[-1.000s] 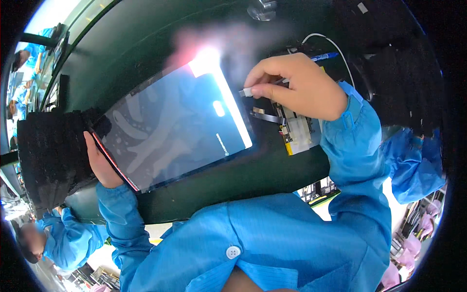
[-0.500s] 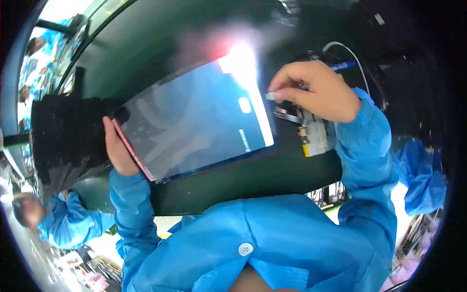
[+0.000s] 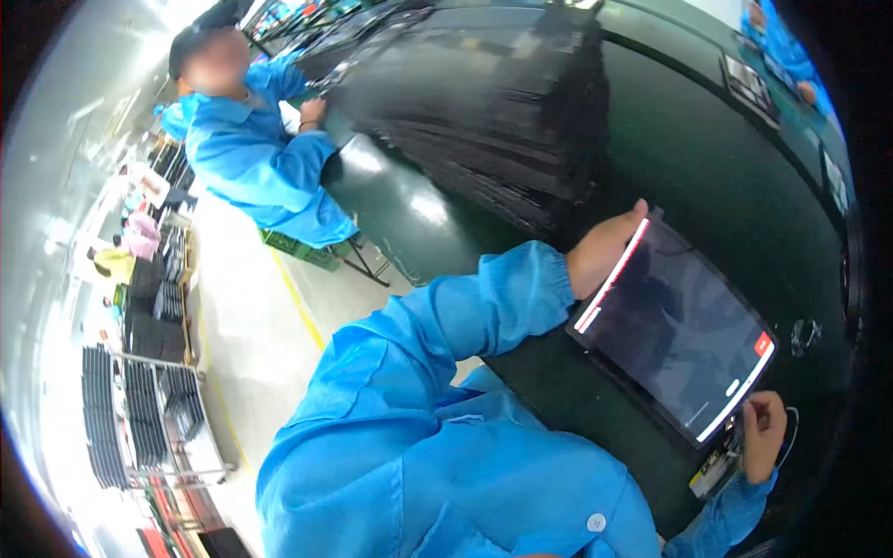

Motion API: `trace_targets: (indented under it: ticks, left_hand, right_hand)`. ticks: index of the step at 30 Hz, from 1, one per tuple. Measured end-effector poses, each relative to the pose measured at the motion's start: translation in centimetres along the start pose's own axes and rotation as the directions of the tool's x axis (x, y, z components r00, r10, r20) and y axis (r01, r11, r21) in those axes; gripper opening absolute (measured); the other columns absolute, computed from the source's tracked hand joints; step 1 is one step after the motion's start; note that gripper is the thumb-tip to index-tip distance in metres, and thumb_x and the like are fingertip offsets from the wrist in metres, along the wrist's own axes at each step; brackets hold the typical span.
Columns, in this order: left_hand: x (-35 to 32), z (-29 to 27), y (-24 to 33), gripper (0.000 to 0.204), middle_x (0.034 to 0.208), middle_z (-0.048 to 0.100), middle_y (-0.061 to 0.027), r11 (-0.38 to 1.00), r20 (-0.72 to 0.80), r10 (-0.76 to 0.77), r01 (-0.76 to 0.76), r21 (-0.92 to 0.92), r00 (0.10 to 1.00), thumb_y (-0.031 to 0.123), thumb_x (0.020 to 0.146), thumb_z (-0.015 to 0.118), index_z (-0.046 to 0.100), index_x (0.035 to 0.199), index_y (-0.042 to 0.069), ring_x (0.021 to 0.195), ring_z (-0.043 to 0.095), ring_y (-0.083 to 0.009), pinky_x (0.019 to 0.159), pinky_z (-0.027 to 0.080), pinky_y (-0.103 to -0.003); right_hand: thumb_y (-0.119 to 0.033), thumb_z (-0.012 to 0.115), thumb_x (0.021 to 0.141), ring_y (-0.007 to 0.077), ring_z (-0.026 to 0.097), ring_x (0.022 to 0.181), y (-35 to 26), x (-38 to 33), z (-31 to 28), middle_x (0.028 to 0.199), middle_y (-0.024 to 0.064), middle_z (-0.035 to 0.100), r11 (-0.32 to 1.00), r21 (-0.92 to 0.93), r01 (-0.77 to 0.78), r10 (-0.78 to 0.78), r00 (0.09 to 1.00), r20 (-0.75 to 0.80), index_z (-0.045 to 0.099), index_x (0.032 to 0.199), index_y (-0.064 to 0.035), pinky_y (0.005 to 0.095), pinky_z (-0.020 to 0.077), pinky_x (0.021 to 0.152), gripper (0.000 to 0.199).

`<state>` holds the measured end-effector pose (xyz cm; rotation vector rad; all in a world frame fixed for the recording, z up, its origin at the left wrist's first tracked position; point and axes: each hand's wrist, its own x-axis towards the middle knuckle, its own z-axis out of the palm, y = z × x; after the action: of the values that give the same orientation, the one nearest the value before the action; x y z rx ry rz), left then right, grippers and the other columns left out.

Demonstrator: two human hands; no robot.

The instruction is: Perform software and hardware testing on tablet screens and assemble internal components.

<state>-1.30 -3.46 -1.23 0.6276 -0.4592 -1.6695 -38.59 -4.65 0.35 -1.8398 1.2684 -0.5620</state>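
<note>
A flat display panel (image 3: 674, 321) lies tilted on the dark green table, its screen lit dark grey with a red patch at one corner and a bright white strip along the right edge. At its left edge, my left hand (image 3: 603, 253) grips the border, fingers along the side. My right hand (image 3: 763, 430) is beside the panel's lower right edge, thumb and fingers pinched together; what is between them is too small to make out. Below that edge sits a small board with a yellow-edged pack (image 3: 710, 476), partly hidden by my right hand. A white cable (image 3: 793, 435) curves past that hand.
A tall stack of thin black sheets (image 3: 521, 139) stands beyond my left hand. A co-worker in blue (image 3: 256, 167) sits at the table's far left. A crumpled clear piece (image 3: 804, 337) lies right of the panel. A loaded trolley (image 3: 153, 418) stands on the floor at left.
The view has swung left, bringing the co-worker, stack and trolley into sight. The panel's glare has faded, showing a red corner patch. Both hands remain at the panel's opposite sides.
</note>
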Motion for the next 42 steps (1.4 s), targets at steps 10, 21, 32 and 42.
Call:
trace_targets:
  ticks: [10, 21, 32, 42]
  left_hand:
    - [-0.4, 0.1, 0.3, 0.045, 0.091, 0.063, -0.0104, 0.997, -0.03, -0.003, 0.006, 0.083, 1.0, 0.042, 0.093, 0.037, 0.058, 0.088, 0.003, 0.081, 0.059, -0.0184, 0.081, 0.046, -0.032]
    - [0.0, -0.2, 0.1, 0.044, 0.085, 0.062, -0.0075, 0.998, 0.003, 0.006, -0.006, 0.057, 1.0, 0.042, 0.094, 0.036, 0.057, 0.085, 0.005, 0.078, 0.057, -0.0159, 0.077, 0.045, -0.031]
    - [-0.8, 0.0, 1.3, 0.047, 0.092, 0.061, -0.0111, 0.986, -0.001, -0.126, 0.125, 0.11, 0.992, 0.042, 0.094, 0.032, 0.056, 0.101, 0.002, 0.08, 0.058, -0.0214, 0.076, 0.047, -0.033]
    - [0.2, -1.8, 0.9, 0.055, 0.098, 0.063, -0.0137, 0.978, -0.058, -0.038, 0.049, 0.202, 0.998, 0.047, 0.092, 0.031, 0.056, 0.107, 0.0, 0.086, 0.061, -0.0227, 0.081, 0.048, -0.033]
  right_hand:
    - [0.005, 0.048, 0.069, 0.0089, 0.041, 0.068, 0.8, 0.3, 1.5, 0.078, 0.0018, 0.041, 0.993, 0.013, 0.12, -0.119, 0.991, -0.054, 0.045, 0.087, -0.0042, 0.0207, 0.0352, 0.058, 0.02]
    - [0.007, 0.05, 0.067, 0.0085, 0.044, 0.072, 0.4, 0.9, 2.0, 0.079, 0.0012, 0.044, 0.969, 0.036, 0.245, -0.242, 0.968, -0.06, 0.045, 0.084, -0.0032, 0.021, 0.0385, 0.067, 0.02]
    - [0.0, 0.063, 0.071, 0.0041, 0.049, 0.063, -0.8, 0.6, 2.2, 0.068, -0.0003, 0.052, 0.987, 0.107, 0.118, -0.118, 0.993, -0.006, 0.048, 0.083, -0.0053, 0.02, 0.0388, 0.055, 0.02]
    - [-0.009, 0.073, 0.066, 0.0219, 0.052, 0.099, -2.3, 2.2, 0.5, 0.106, 0.0125, 0.055, 0.898, -0.435, 0.062, -0.222, 0.919, -0.326, 0.049, 0.123, -0.0065, 0.032, 0.0401, 0.088, 0.062]
